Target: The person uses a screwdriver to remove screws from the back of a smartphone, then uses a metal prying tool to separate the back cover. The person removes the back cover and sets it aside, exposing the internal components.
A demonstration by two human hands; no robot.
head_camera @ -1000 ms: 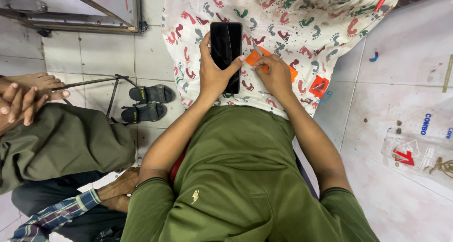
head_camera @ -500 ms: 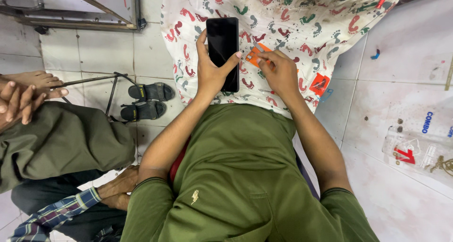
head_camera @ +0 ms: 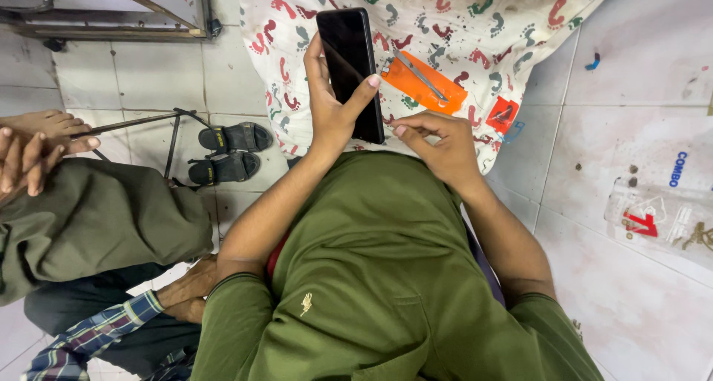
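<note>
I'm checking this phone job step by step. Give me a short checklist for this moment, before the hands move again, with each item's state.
1. Black phone gripped by left hand: ok.
2. Right hand free: ok, it holds nothing and sits by the phone's lower edge.
3. Tweezers within sight: ok, lying on the orange card.
4. Printed cloth under the parts: ok.
5. Phone screen undamaged: cannot tell, it is dark.

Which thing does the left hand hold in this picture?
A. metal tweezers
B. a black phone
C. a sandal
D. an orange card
B: the left hand grips the black phone upright, thumb across its dark screen; the orange card lies on the patterned cloth.
</note>
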